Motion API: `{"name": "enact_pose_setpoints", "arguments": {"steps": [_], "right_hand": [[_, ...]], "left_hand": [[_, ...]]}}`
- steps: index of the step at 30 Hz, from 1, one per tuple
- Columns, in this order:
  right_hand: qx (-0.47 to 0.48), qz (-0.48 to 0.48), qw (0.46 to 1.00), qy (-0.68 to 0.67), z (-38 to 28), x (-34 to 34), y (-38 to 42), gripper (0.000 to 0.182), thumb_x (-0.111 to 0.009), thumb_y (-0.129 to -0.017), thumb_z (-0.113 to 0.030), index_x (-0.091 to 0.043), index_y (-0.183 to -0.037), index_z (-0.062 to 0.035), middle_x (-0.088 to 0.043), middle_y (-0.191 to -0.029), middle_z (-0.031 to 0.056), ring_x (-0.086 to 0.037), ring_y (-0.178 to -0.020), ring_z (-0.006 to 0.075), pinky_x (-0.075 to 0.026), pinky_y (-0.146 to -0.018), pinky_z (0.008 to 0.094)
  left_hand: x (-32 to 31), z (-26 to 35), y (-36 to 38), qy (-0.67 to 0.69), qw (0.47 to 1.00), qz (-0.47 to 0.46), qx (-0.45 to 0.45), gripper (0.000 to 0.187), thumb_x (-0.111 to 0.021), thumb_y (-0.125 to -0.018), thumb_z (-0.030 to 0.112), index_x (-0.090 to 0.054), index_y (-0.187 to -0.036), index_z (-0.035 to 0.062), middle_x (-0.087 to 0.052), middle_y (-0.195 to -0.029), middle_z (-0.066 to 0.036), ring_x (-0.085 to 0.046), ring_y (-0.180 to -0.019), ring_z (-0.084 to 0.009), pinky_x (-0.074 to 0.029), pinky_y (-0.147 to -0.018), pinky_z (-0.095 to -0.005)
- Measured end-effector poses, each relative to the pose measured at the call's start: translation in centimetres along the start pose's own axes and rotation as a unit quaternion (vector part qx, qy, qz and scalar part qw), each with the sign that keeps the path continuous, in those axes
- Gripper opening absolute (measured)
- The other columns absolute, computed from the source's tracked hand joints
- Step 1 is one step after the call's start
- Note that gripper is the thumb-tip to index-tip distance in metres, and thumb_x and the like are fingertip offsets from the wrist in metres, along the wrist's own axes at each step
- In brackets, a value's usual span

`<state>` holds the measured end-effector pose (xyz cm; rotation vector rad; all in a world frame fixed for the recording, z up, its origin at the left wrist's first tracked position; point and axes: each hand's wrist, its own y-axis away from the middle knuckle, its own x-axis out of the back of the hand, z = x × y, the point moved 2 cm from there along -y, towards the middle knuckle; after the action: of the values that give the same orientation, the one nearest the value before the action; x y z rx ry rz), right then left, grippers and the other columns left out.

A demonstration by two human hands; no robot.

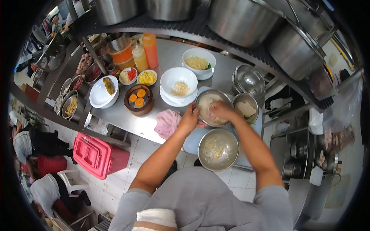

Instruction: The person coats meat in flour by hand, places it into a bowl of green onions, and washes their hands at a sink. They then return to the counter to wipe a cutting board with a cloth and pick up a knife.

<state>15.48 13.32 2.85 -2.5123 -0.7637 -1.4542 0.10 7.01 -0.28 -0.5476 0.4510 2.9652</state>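
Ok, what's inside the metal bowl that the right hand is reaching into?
Pale, grainy-looking food lies in the metal bowl. The right hand covers part of it; whatever lies beneath the hand and food is hidden.

Both bare forearms (163, 154) reach forward from short grey sleeves (274, 200) and slant inward, the left hand (190, 118) curled in a side grip with its thumb (196, 112) uppermost, just beside the right hand (220, 111), which turns its back upward, its bent fingers (212, 114) angled downward and leftward.
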Motion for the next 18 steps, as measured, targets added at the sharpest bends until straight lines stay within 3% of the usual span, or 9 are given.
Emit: {"name": "enact_pose_setpoints", "arguments": {"steps": [2, 4, 6, 7, 10, 11, 14, 15, 18], "right_hand": [[-0.102, -0.114, 0.978, -0.14, -0.3, 2.2, 0.1, 0.031, -0.049, -0.08, -0.028, -0.062, -0.077, 0.0003, -0.063, -0.077, 0.019, -0.061, -0.079, 0.0334, -0.046, -0.077, 0.0397], [-0.104, -0.049, 0.971, -0.208, 1.7, 0.7, -0.2, 0.03, -0.048, -0.08, -0.026, -0.062, -0.076, 0.0006, -0.064, -0.074, 0.0171, -0.063, -0.076, 0.0286, -0.048, -0.075, 0.0371], [0.055, 0.156, 0.97, 0.175, 2.4, -2.7, 0.0, 0.028, -0.046, -0.081, -0.022, -0.061, -0.076, 0.0008, -0.063, -0.066, 0.0149, -0.064, -0.062, 0.0225, -0.05, -0.06, 0.0332], [-0.017, -0.006, 0.999, 0.031, 1.3, -0.8, -0.1, 0.028, -0.044, -0.082, -0.02, -0.061, -0.078, 0.0013, -0.063, -0.067, 0.0158, -0.063, -0.062, 0.0229, -0.05, -0.061, 0.0342], [-0.077, -0.097, 0.985, -0.117, 1.5, 1.6, -1.3, 0.029, -0.043, -0.082, -0.023, -0.061, -0.079, 0.0001, -0.064, -0.072, 0.0168, -0.063, -0.075, 0.0279, -0.047, -0.075, 0.0381], [-0.084, -0.033, 0.978, -0.19, 2.1, 2.1, -2.0, 0.031, -0.044, -0.083, -0.025, -0.061, -0.078, 0.0002, -0.063, -0.075, 0.0175, -0.062, -0.077, 0.0319, -0.046, -0.079, 0.0398], [0.036, 0.111, 0.989, 0.086, 1.9, -1.7, -1.8, 0.03, -0.044, -0.083, -0.024, -0.06, -0.076, 0.0014, -0.063, -0.071, 0.0175, -0.062, -0.067, 0.0326, -0.049, -0.07, 0.0397], [0.011, 0.004, 0.994, 0.111, 2.7, -0.9, -2.5, 0.031, -0.045, -0.083, -0.025, -0.06, -0.079, 0.0016, -0.063, -0.077, 0.0201, -0.062, -0.071, 0.035, -0.048, -0.07, 0.0404], [-0.1, -0.058, 0.992, -0.047, 0.3, 2.4, -2.4, 0.032, -0.044, -0.083, -0.026, -0.062, -0.084, 0.0006, -0.062, -0.088, 0.0233, -0.061, -0.085, 0.0357, -0.045, -0.08, 0.0412]], "left_hand": [[0.1, -0.2, 0.3, -0.008, 1.0, -0.01, -0.003, 0.043, -0.039, -0.093, 0.02, -0.025, -0.129, 0.0015, -0.048, -0.114, -0.019, -0.064, -0.062, -0.023, -0.054, -0.052, -0.0271], [0.2, -0.6, 0.2, -0.019, 1.0, 0.005, 0.01, 0.043, -0.039, -0.093, 0.02, -0.025, -0.129, 0.0014, -0.048, -0.113, -0.019, -0.064, -0.062, -0.0227, -0.054, -0.052, -0.0278], [0.4, -1.2, 0.2, -0.014, 1.0, 0.009, 0.011, 0.043, -0.039, -0.093, 0.02, -0.024, -0.129, 0.0014, -0.048, -0.113, -0.019, -0.064, -0.062, -0.023, -0.054, -0.052, -0.0282], [0.3, -1.2, 0.1, -0.008, 1.0, 0.009, 0.011, 0.043, -0.039, -0.093, 0.02, -0.024, -0.129, 0.0014, -0.048, -0.113, -0.019, -0.064, -0.062, -0.0232, -0.054, -0.053, -0.0286], [0.3, -0.7, 0.2, -0.011, 1.0, -0.002, -0.003, 0.044, -0.04, -0.093, 0.021, -0.024, -0.129, 0.0019, -0.048, -0.113, -0.019, -0.064, -0.062, -0.0237, -0.055, -0.053, -0.0295], [0.4, -0.6, 0.2, -0.016, 1.0, -0.009, 0.009, 0.044, -0.041, -0.093, 0.021, -0.024, -0.129, 0.0024, -0.048, -0.113, -0.019, -0.064, -0.061, -0.0242, -0.055, -0.053, -0.0294], [0.2, -0.4, 0.5, 0.016, 0.999, -0.019, 0.022, 0.044, -0.041, -0.093, 0.022, -0.024, -0.129, 0.0028, -0.048, -0.112, -0.019, -0.064, -0.061, -0.024, -0.054, -0.052, -0.0293], [0.4, -1.4, -0.2, -0.004, 1.0, 0.001, 0.005, 0.044, -0.04, -0.093, 0.022, -0.025, -0.129, 0.0029, -0.048, -0.113, -0.019, -0.064, -0.061, -0.0237, -0.054, -0.052, -0.0291], [0.6, -1.0, 0.0, 0.006, 1.0, -0.018, 0.018, 0.05, -0.04, -0.094, 0.021, -0.018, -0.134, 0.0023, -0.043, -0.121, -0.022, -0.064, -0.062, -0.0232, -0.053, -0.05, -0.0285]]}}
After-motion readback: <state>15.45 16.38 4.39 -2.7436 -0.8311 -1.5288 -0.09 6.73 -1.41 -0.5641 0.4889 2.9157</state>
